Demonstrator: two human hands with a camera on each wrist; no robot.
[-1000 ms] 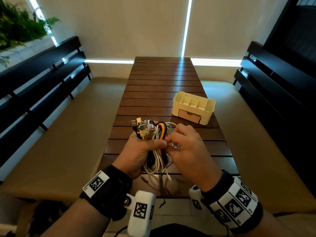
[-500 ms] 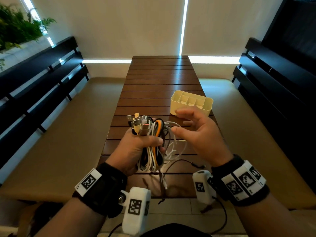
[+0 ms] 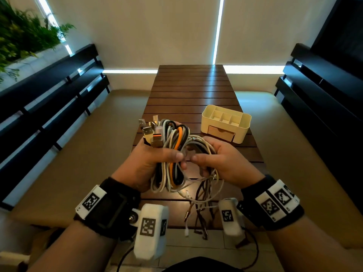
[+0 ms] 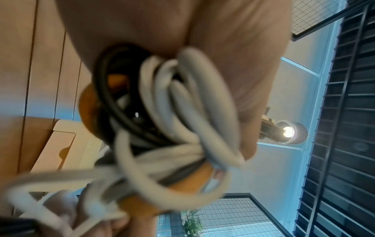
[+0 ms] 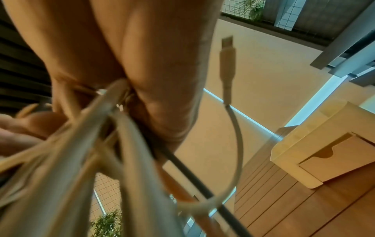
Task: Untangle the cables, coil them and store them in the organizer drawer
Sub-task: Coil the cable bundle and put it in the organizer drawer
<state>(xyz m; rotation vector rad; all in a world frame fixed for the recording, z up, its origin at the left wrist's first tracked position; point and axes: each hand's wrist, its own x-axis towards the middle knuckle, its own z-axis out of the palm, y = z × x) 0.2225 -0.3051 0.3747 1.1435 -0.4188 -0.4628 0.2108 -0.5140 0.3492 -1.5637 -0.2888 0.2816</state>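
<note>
A tangled bundle of white, grey, black and orange cables (image 3: 174,152) hangs above the near part of the table. My left hand (image 3: 151,161) grips its left half, with several USB plugs (image 3: 151,132) sticking up above the fist. My right hand (image 3: 218,160) grips the looser right-hand strands, fingers curled round them (image 5: 105,112). Thin loose ends (image 3: 198,209) dangle below. In the left wrist view the thick loops (image 4: 174,118) fill the palm. The cream organizer (image 3: 225,123) stands beyond my right hand, its drawer (image 3: 221,132) closed.
A long dark slatted wooden table (image 3: 192,89) runs away from me. Tan cushioned benches (image 3: 78,154) with dark slatted backs flank it on both sides. A plant (image 3: 21,38) sits at the far left. A white plug (image 5: 228,52) hangs free in the right wrist view.
My right hand, which had lifted off with fingers spread half a second ago, has come back down and closed round the right-hand strands. The left hand keeps its grip on the bundle.
</note>
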